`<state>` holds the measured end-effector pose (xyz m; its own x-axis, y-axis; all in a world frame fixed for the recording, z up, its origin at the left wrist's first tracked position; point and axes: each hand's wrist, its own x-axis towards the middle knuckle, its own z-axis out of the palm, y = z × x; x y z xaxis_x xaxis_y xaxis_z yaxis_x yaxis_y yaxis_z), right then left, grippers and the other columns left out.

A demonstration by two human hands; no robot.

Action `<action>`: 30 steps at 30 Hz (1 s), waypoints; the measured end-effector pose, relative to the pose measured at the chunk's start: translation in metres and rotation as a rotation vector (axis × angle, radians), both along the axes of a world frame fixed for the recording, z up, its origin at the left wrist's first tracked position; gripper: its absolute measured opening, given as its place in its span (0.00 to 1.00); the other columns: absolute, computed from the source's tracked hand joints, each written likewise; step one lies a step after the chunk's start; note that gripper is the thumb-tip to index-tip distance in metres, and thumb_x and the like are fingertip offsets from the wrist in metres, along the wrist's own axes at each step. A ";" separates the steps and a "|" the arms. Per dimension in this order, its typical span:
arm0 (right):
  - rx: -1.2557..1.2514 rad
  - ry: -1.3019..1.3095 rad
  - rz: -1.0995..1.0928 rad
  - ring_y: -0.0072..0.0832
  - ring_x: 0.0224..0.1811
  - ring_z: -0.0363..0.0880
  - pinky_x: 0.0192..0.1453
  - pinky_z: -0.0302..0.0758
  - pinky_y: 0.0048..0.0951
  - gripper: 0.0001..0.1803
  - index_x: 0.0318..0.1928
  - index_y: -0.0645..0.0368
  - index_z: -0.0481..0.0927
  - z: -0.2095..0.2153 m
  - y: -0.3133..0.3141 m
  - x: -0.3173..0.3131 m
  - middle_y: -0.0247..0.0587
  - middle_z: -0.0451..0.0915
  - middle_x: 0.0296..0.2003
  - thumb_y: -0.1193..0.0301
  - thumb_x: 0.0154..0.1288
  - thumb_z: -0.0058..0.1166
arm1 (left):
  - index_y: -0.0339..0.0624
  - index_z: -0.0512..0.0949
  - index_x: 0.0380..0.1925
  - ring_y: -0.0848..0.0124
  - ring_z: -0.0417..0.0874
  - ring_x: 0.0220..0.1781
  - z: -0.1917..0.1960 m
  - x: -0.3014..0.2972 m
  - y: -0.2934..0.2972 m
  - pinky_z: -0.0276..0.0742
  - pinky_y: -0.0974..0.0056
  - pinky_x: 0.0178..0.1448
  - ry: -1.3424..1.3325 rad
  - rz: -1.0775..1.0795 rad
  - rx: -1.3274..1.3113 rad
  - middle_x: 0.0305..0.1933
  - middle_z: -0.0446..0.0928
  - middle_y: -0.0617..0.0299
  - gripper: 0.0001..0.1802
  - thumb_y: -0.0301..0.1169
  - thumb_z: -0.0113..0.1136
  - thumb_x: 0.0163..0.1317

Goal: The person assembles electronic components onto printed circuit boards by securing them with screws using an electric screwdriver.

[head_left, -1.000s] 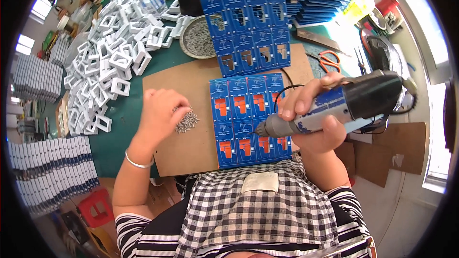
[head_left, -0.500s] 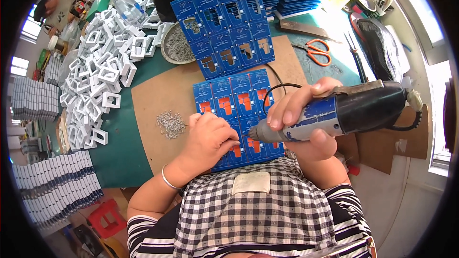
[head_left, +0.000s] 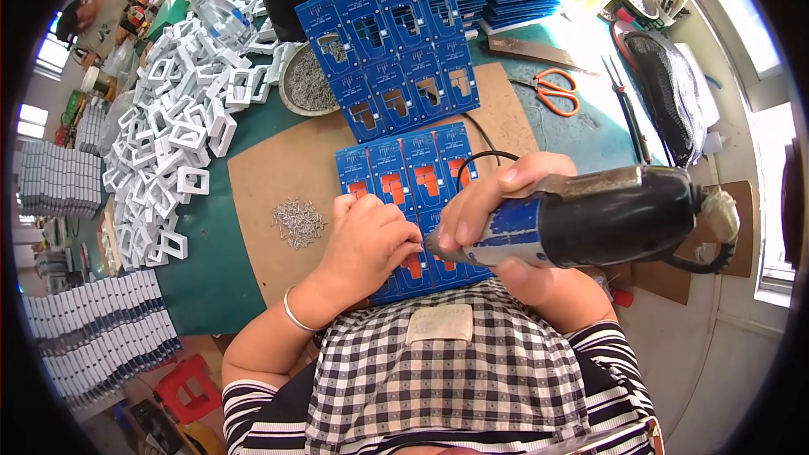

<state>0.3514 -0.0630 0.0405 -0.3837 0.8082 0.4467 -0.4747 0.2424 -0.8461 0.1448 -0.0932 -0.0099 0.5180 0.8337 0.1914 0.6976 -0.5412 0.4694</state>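
Observation:
A blue circuit board panel [head_left: 354, 167] with orange-filled cut-outs lies in front of me on a brown sheet. My right hand [head_left: 472, 219] grips an electric screwdriver [head_left: 581, 223], a grey, blue and black one tilted over the board. Its nose comes down beside the fingertips of my left hand [head_left: 371, 236], which rests on the board. Thumb and forefinger are pinched together there; what they hold is too small to make out. Left of that hand a heap of small silver screws [head_left: 297, 222] lies on the brown sheet [head_left: 261, 177].
Beyond the panel leans another blue board [head_left: 388, 50], before stacks of boards. A bowl of small metal parts [head_left: 308, 84] and a pile of white plastic frames [head_left: 168, 135] stand left. Orange-handled scissors [head_left: 556, 93] and tweezers [head_left: 628, 109] lie right. A person [head_left: 105, 8] is at far left.
The electric screwdriver has swung left and toward me, its nose now right at my left fingertips. My left hand stays pinched in nearly the same place.

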 end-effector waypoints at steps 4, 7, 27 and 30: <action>0.081 -0.035 0.062 0.37 0.35 0.80 0.42 0.80 0.39 0.29 0.54 0.53 0.58 -0.003 0.004 -0.002 0.43 0.76 0.32 0.67 0.60 0.63 | 0.54 0.80 0.28 0.70 0.72 0.40 -0.004 0.000 -0.001 0.58 0.58 0.51 -0.047 0.005 0.014 0.31 0.73 0.73 0.09 0.33 0.71 0.47; 0.124 -0.029 0.092 0.36 0.34 0.81 0.41 0.80 0.37 0.30 0.55 0.54 0.58 -0.010 0.010 -0.005 0.44 0.76 0.32 0.69 0.58 0.62 | 0.54 0.80 0.29 0.70 0.72 0.40 -0.006 -0.001 0.000 0.58 0.58 0.52 -0.047 -0.006 0.028 0.31 0.74 0.73 0.09 0.33 0.71 0.47; 0.080 -0.039 0.073 0.32 0.28 0.79 0.31 0.80 0.32 0.29 0.50 0.58 0.62 -0.016 0.013 -0.033 0.43 0.76 0.27 0.64 0.57 0.68 | 0.52 0.81 0.25 0.68 0.73 0.40 0.001 -0.112 0.012 0.60 0.56 0.52 0.321 0.351 0.323 0.30 0.75 0.70 0.03 0.33 0.65 0.52; -0.054 0.039 0.002 0.31 0.29 0.81 0.33 0.80 0.31 0.35 0.54 0.59 0.63 -0.016 0.017 -0.027 0.46 0.79 0.30 0.62 0.52 0.68 | 0.51 0.80 0.22 0.69 0.73 0.39 0.002 -0.109 0.016 0.61 0.58 0.53 0.422 0.297 0.362 0.28 0.74 0.69 0.02 0.31 0.64 0.50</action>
<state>0.3244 -0.0456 0.0243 -0.3687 0.8308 0.4169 -0.5080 0.1955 -0.8389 0.0353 -0.0767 -0.0081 0.3667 0.8743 0.3179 0.9278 -0.3688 -0.0559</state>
